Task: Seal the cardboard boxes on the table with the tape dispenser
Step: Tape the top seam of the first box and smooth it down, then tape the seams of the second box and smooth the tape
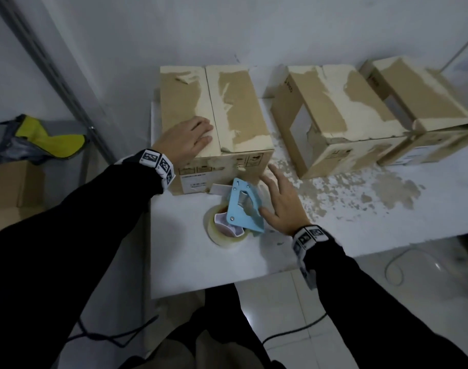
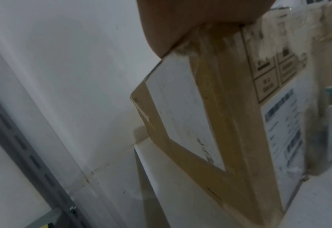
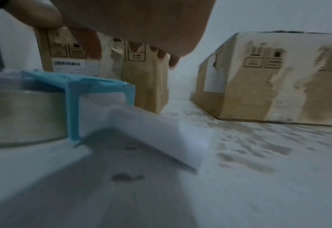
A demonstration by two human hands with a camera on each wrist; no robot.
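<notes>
While I watch from the head cam, the white bench point(image 1: 347, 222) is the biggest thing in view, its surface speckled w/ torn brown paper bits on the right half. Three cardboard boxes sit in a row along the back by the wall: the left box point(image 1: 214, 115), the middle box point(image 1: 342, 113) and the right box point(image 1: 419, 97), all w/ scuffed tops where tape has peeled the paper off. The left box's two top flaps are down, seam running front to back.

My left hand point(image 1: 186, 138) lies flat on the near-left part of that box's top, fingers straight, gripping nothing; the left wrist cam shows the palm point(image 2: 180, 23) on the box's top corner.

The tape dispenser point(image 1: 244, 209), light blue w/ a clear tape roll point(image 1: 222, 233), lies on the bench just in front of the left box. My right hand point(image 1: 282, 202) is spread open just beside it on the right, thumb touching the blue frame, nothing gripped.
</notes>
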